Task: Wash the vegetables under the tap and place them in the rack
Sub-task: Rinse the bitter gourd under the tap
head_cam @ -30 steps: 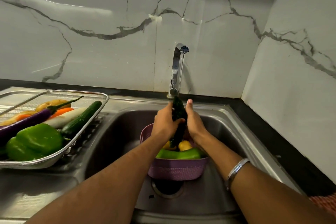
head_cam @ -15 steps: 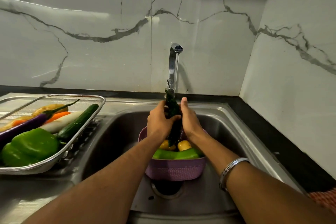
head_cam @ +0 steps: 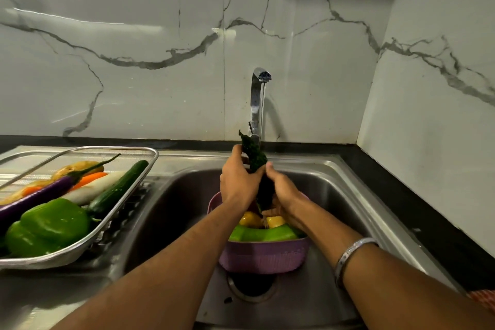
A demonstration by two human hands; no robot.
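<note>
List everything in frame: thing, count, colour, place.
dark vegetable: 1, dark green, bumpy, held under the tap
tap: 1, chrome, behind the sink
sink: 1, steel, centre
basket: 1, purple, in the sink
vegetables in basket: light green one, two yellow pieces visible
rack: 1, steel mesh, left of the sink
green pepper: 1, in rack
cucumber: 1, dark green, in rack
aubergine: 1, purple, in rack
radish: 1, white, in rack
carrots: orange, in rack, count unclear
bangle: 1, silver, right wrist
left hand: grips vegetable
right hand: grips vegetable

Marble wall [head_cam: 134, 35] — silver bangle [head_cam: 351, 252]
</note>
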